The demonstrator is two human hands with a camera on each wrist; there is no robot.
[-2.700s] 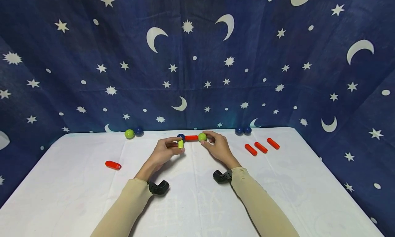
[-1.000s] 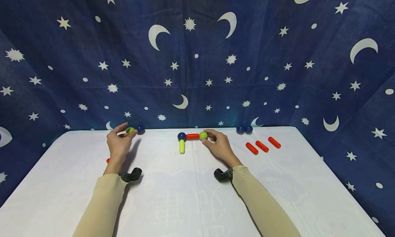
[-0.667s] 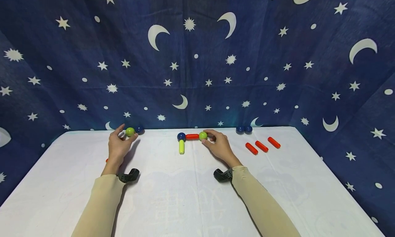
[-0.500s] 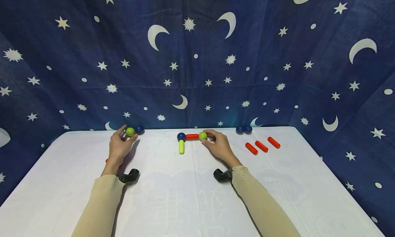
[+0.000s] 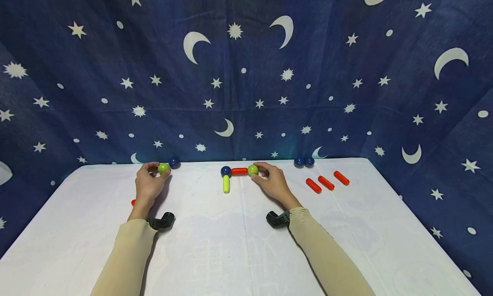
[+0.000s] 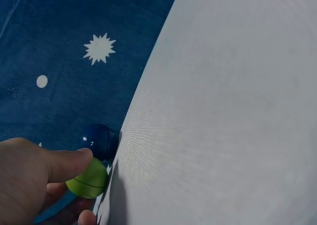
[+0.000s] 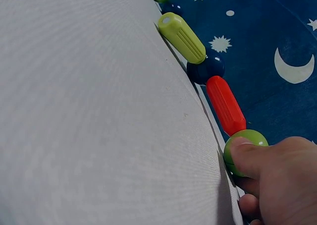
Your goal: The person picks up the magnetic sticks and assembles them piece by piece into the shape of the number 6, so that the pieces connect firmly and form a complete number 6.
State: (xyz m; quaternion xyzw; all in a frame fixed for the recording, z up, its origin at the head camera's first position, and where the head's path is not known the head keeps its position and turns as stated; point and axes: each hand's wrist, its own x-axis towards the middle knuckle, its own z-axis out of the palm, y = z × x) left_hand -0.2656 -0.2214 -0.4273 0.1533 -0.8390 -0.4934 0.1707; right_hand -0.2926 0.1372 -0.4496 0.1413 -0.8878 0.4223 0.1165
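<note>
left hand, looser before, now pinches the far-left green ball beside a blue ball; right hand still pinches the far-centre green ball touching a red rod.

Left of center in the frame, your left hand pinches a ball just left of a second ball on the bench, partly hiding a loose rod. At center, one rod links a corner ball to the end ball in your right hand; another rod extends toward you. Right of center, three rods lie before two balls, a curtain behind.
</note>
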